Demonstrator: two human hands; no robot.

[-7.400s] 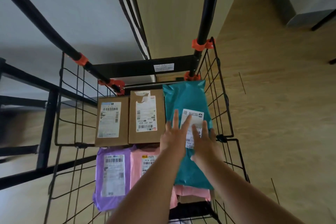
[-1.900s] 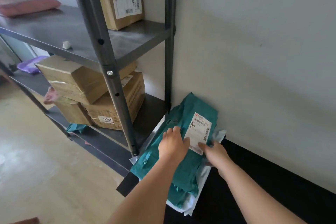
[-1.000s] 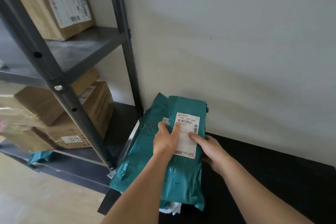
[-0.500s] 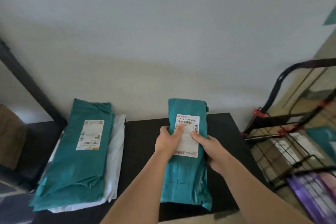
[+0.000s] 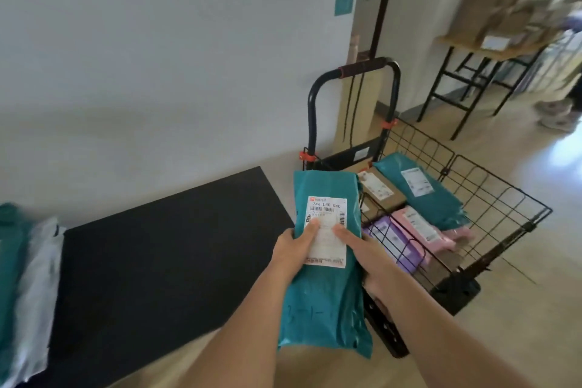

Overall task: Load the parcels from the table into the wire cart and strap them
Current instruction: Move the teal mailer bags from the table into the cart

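I hold a teal parcel (image 5: 327,290) with a white label in the air between the black table (image 5: 163,261) and the wire cart (image 5: 491,208). My left hand (image 5: 294,246) grips its left edge, thumb on the label. My right hand (image 5: 367,257) grips the right edge, thumb on the label too. Inside the cart lie another teal parcel (image 5: 425,195), a cardboard box (image 5: 379,189), a purple parcel (image 5: 393,239) and a pink parcel (image 5: 428,227). A teal parcel (image 5: 9,268) on a white one (image 5: 36,290) stays at the table's left end.
The cart's black handle (image 5: 356,73) rises against the wall, with black cords hanging from it. A wooden table (image 5: 491,51) stacked with cardboard boxes stands at the far right. Someone's shoes (image 5: 557,113) show on the floor beside it.
I lifted the teal parcel off the table and carried it right toward the cart. My view swung right, so the cart now fills the right side.
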